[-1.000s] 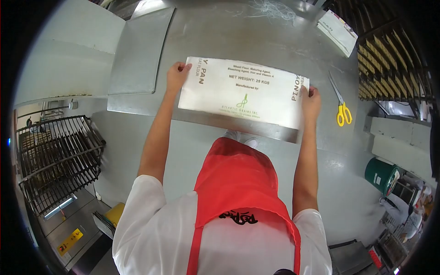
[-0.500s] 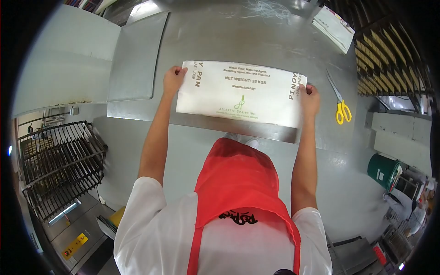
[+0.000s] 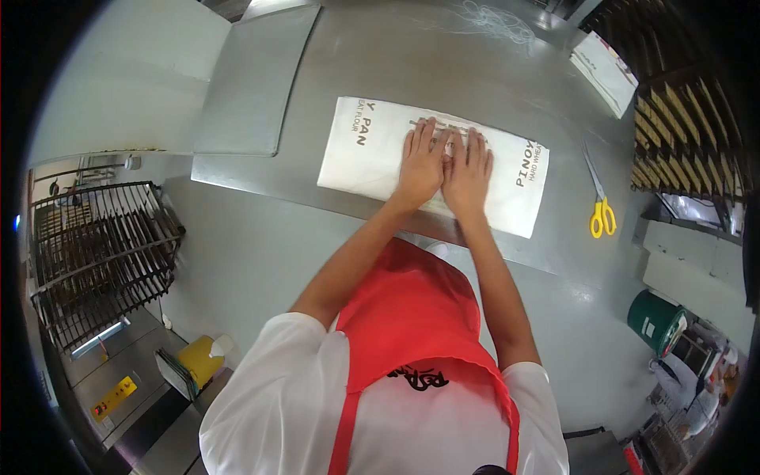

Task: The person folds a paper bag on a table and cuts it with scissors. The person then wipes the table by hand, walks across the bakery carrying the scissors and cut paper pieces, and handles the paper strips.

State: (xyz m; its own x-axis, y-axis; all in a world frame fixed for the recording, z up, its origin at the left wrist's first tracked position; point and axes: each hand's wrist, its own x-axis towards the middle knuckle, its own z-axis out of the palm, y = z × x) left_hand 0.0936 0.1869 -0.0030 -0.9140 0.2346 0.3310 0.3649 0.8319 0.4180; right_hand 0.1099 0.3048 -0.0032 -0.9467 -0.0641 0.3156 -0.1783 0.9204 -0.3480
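A folded white flour sack (image 3: pixel 507 190) with brown print lies across the front edge of the metal table (image 3: pixel 380 55). My left hand (image 3: pixel 422 166) rests flat on the middle of the sack, fingers stretched out. Right beside it, my right hand (image 3: pixel 467 174) lies flat too, the thumbs close together. Between and under the hands, part of the print is covered. To the right of the sack lie scissors (image 3: pixel 602 215) with yellow handles, blades pointing away from me.
A flat metal sheet (image 3: pixel 253 87) lies at the table's left. Thin loose strings (image 3: pixel 499 24) sit at the back, and another folded sack (image 3: pixel 606 73) at the back right. Tray racks (image 3: pixel 111 253) stand at left, with a green bucket (image 3: pixel 657 323) on the right.
Both hands have let go of the sack's two ends and come together flat on its middle. The view has shifted and turned slightly.
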